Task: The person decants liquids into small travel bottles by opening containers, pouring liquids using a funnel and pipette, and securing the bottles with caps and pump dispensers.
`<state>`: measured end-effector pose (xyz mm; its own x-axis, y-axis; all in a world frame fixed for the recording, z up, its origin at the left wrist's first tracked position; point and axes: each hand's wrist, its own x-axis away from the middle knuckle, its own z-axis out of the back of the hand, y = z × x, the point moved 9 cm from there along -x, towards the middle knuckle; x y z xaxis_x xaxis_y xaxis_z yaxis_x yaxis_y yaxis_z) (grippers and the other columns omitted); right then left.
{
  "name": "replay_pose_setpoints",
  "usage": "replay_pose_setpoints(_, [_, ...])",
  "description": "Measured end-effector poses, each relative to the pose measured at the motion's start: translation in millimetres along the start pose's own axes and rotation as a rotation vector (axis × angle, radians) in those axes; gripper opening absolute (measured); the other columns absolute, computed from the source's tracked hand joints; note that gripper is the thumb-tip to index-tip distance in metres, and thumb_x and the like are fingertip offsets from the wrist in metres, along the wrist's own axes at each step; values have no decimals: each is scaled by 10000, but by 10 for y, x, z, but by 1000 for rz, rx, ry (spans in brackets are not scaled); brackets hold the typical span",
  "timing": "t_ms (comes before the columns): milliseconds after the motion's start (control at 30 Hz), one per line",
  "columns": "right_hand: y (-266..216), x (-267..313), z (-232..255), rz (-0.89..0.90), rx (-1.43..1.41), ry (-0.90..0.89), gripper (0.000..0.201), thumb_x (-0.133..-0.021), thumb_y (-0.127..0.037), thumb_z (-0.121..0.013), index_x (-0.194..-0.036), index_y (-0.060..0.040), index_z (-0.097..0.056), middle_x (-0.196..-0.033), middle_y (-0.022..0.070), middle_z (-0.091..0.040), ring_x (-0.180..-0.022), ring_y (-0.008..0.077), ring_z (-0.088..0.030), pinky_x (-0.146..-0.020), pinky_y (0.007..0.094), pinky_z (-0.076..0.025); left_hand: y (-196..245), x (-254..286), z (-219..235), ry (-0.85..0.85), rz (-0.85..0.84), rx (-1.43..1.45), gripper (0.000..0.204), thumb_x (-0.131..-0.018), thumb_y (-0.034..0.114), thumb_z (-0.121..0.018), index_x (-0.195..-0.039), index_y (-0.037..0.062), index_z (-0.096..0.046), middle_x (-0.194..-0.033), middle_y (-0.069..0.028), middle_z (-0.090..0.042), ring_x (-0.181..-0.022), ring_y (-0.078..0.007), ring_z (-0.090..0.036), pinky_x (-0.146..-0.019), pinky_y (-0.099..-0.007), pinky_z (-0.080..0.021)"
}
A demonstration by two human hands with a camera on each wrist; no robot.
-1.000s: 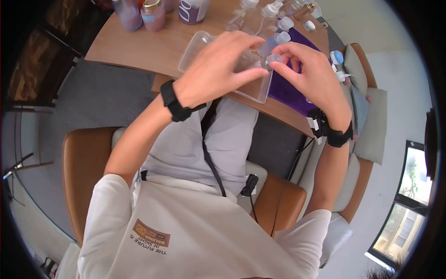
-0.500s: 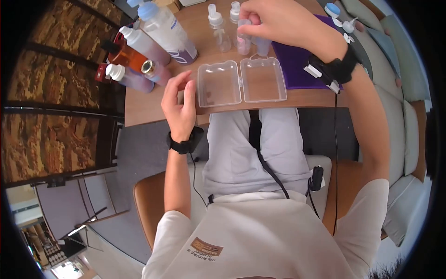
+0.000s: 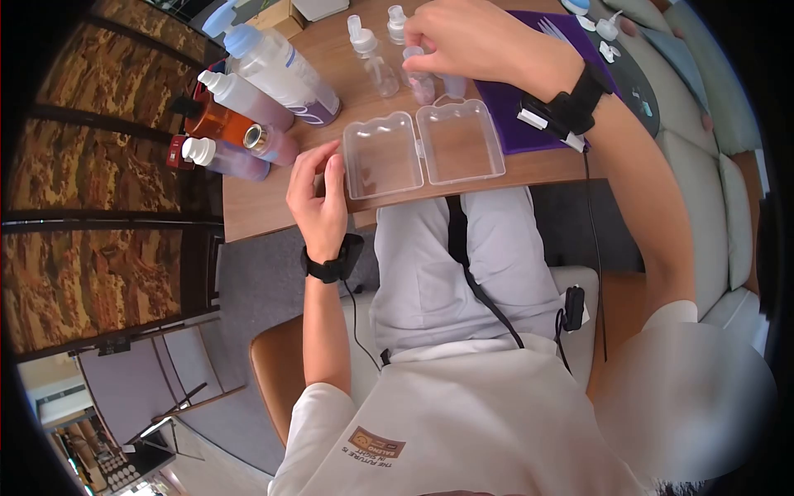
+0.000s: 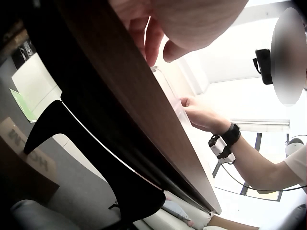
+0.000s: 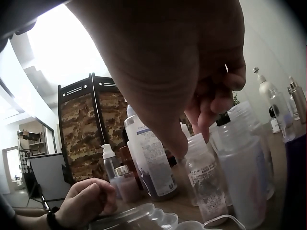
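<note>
My right hand [image 3: 484, 45] reaches over the back of the table, thumb and fingers pinching the cap of a small clear bottle [image 3: 421, 89]. That bottle [image 5: 207, 184] stands upright with pinkish contents in the right wrist view. Close beside it is another small bottle [image 5: 243, 177] with a translucent cap. An unfolded clear plastic case [image 3: 385, 192] lies flat near the front edge. At its left side my left hand [image 3: 318, 202] rests by the table edge, fingers loosely bent and holding nothing.
Large pump bottle [image 3: 281, 70], orange bottle [image 3: 217, 120] and several other bottles stand at the left. Two clear spray bottles, one of them [image 3: 379, 70] nearer, are behind the case. A purple mat [image 3: 529, 124] lies to the right, with small white parts beyond it.
The hands have parted: the left has moved to the case's left side, while the right has moved to the bottles behind it. The head view has turned, showing the case fully.
</note>
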<state>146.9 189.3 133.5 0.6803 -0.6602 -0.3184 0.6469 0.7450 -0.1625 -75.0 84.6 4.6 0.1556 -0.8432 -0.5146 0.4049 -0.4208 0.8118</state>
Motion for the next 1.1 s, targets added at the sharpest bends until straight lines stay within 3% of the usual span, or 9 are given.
replay_pose_setpoints(100, [0,0,34,-32,1,-22,304,-865,-256,-655,-768,27,-709,-750,264,-687,-759,449,-698,-725,515,-563,7,0,-25,-43,-27,-30,186,-1065,56,-619,-1193,-55,-697,-1091,-52,-652,-881,-93,-604,-809,-249,-486])
replay_pose_setpoints(300, [-6,61,72,-70,-5,-81,330,-879,-294,-672,-811,24,-728,-790,260,-703,-784,444,-703,-733,515,-557,12,3,-48,-51,7,-8,189,-1068,63,-617,-1193,-55,-696,-1087,-50,-653,-877,-93,-601,-807,-248,-482])
replay_pose_setpoints(400, [23,159,242,-60,-50,103,320,-905,-298,-695,-850,15,-731,-826,245,-712,-810,414,-703,-728,483,-551,-18,-4,-12,-31,31,7,171,-1027,46,-661,-1165,-37,-718,-1048,-67,-676,-873,-126,-617,-778,-271,-502])
replay_pose_setpoints(500, [7,414,451,-166,-239,204,249,-910,-243,-741,-970,-1,-748,-877,203,-716,-817,363,-693,-725,414,-546,2,-8,9,-15,68,55,175,-1027,44,-661,-1174,-35,-714,-1040,-59,-657,-858,-119,-607,-774,-267,-499])
replay_pose_setpoints(600, [238,765,104,-210,-352,243,184,-939,-190,-774,-1018,-30,-729,-724,7,-537,-623,106,-443,-581,272,-372,-10,-5,10,-3,123,120,178,-1016,34,-674,-1177,-31,-711,-1036,-52,-646,-869,-115,-604,-783,-266,-500])
replay_pose_setpoints(700, [293,1135,-225,-318,-390,237,210,-927,-205,-776,-1049,-44,-716,-746,17,-575,-643,134,-499,-598,297,-426,13,-25,-27,-52,77,19,208,-1040,46,-660,-1222,-52,-688,-1094,-39,-633,-950,-111,-610,-874,-250,-497])
replay_pose_setpoints(900, [382,1536,-684,-461,-556,330,239,-888,-95,-806,-1091,-29,-698,-769,5,-582,-687,120,-485,-640,283,-439,32,-49,-54,-86,78,-30,256,-988,-8,-687,-1242,-38,-682,-1127,-43,-626,-996,-117,-607,-909,-266,-503])
replay_pose_setpoints(933, [388,1566,-731,-470,-559,352,251,-870,-79,-817,-1091,-35,-705,-779,9,-604,-709,134,-501,-663,290,-449,58,-65,-38,-32,46,-21,233,-948,-15,-708,-1180,-3,-716,-1060,-46,-643,-888,-133,-611,-813,-273,-514])
replay_pose_setpoints(1100, [265,1604,-626,-400,-434,378,262,-849,-61,-824,-1089,-53,-720,-791,17,-637,-749,160,-529,-692,304,-467,33,-60,-35,-44,32,-35,237,-974,-33,-664,-1207,-14,-701,-1116,-53,-635,-963,-131,-609,-868,-274,-511])
